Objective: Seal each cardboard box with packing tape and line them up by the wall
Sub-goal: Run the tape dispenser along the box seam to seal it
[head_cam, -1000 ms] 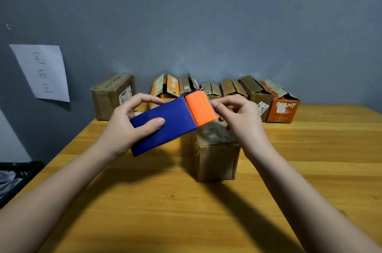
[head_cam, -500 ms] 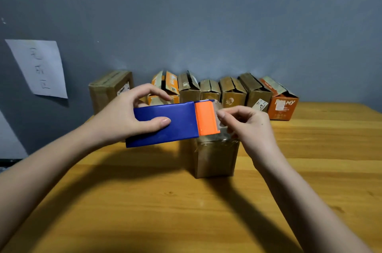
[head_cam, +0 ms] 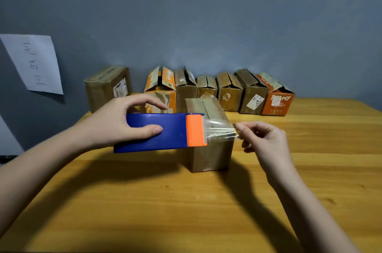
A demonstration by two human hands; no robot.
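Cardboard box (head_cam: 208, 141) is sitting on the bench (head_cam: 186, 211), directly below and behind both sets of fingers, flaps down with the centre seam facing up and not yet covered. Left hand (head_cam: 115, 126) is gripping the blue tape dispenser (head_cam: 159, 132): thumb lying along its near face, the other fingers curling over the top edge. The orange cutter end (head_cam: 196, 130) is pointing toward the right hand (head_cam: 264, 141). Right fingers (head_cam: 240, 128) are pinching the free end of the clear packing tape (head_cam: 221, 130), which is stretching from the cutter to that pinch, just above the box top.

Step in hand, by my reading: drawing out a length of tape for the seam. No tape is touching the box lid yet, as far as visible.

Beyond the fingers, along the grey wall (head_cam: 206, 14), a row of boxes (head_cam: 227, 93) is standing with flaps mostly lifting open; one closed box (head_cam: 107, 87) is sitting apart beyond the left fingers. A paper note (head_cam: 35, 64) is hanging on the wall.

Next move probably calls for: pressing the pinched end onto the box's side nearest the right fingers, then running the dispenser across the seam while keeping the tape taut. Risk: loose film wrinkling or sticking to itself.
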